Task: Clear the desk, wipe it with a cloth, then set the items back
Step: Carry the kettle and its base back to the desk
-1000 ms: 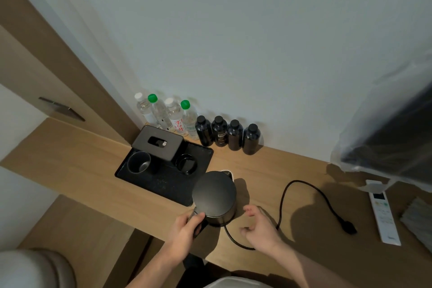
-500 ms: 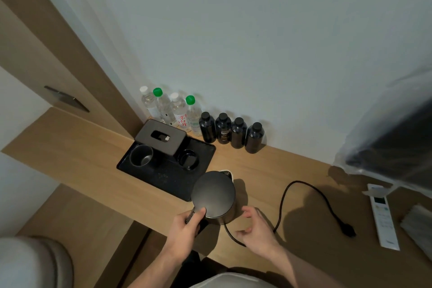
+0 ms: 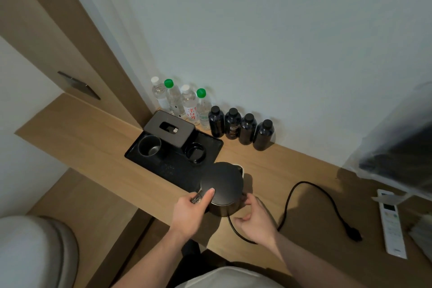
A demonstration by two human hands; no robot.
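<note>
**Kettle held in both hands at the front of the bench**

The kettle (image 3: 222,188), black with a flat round lid, sits near the front edge of the wooden bench (image 3: 93,140), just beside the front right corner of a black tray (image 3: 173,170). The left hand (image 3: 190,211) grips its handle – fingers curled round the metal part, thumb laid straight along the rim of the lid. The right hand (image 3: 253,220) is at the kettle's lower right side, its fingers curled in against the base; whether they actually clasp the body or only touch it cannot be told from this angle.

A black power cord (image 3: 311,187) runs from under the kettle, passes beneath the right hand, loops back across the bench and ends in a plug (image 3: 354,234) lying loose on the wood.

On the tray stand a black tissue box (image 3: 169,128), a dark cup (image 3: 149,146) to its front left and a shallower dark cup (image 3: 195,153) to its front right. Behind the tray, against the wall, four clear water bottles (image 3: 184,105) stand in a row – two with white caps, two with green – and next to them four dark bottles (image 3: 240,128) with black caps.

Far right on the bench lies a white remote control (image 3: 391,224), under the edge of a plastic-wrapped dark object (image 3: 397,147).
</note>
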